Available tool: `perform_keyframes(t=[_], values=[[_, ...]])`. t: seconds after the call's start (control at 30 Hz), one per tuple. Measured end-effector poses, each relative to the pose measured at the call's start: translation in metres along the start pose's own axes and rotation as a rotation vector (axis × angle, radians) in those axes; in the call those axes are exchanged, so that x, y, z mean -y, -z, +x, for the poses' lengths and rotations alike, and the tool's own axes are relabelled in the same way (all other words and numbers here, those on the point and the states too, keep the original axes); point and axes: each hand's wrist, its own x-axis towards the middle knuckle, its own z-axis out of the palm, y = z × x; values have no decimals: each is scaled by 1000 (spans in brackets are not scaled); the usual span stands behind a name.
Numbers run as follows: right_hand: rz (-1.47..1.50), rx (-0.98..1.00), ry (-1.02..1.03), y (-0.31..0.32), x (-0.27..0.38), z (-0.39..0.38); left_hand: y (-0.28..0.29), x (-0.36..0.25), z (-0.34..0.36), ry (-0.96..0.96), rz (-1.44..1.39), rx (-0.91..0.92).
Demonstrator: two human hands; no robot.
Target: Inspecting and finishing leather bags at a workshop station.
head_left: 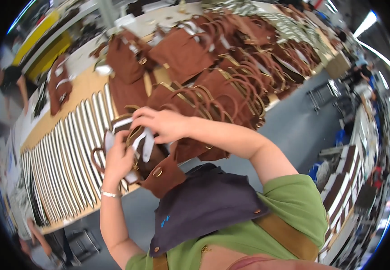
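Observation:
A brown handbag (164, 174) with a dark lining stands at the table's front edge, its top spread apart. A white tag (148, 147) hangs at its mouth, near a gold-coloured zip edge. My left hand (119, 155) grips the left side of the bag's mouth, with a brown handle loop beside the wrist. From the right, my right hand (162, 124) reaches over and its bent fingers hold the far rim. Both sets of fingertips are partly hidden by the bag and slightly blurred.
Many brown handbags (181, 51) with looped handles crowd the wooden table (84, 83). At left lies a long row of white-edged flat pieces (64, 162). A person in dark clothing (14, 85) stands at far left. Trolleys (325, 95) and stacked goods stand at right.

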Motion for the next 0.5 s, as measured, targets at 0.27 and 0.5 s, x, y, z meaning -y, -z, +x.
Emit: perform_keyframes(t=[0.27,0.5], values=[[-108,206,-5,-7,1,-2,5,7,8,70,-431,88],[-190,393,-117,-7,-1,5,12,7,4,161,-591,164]])
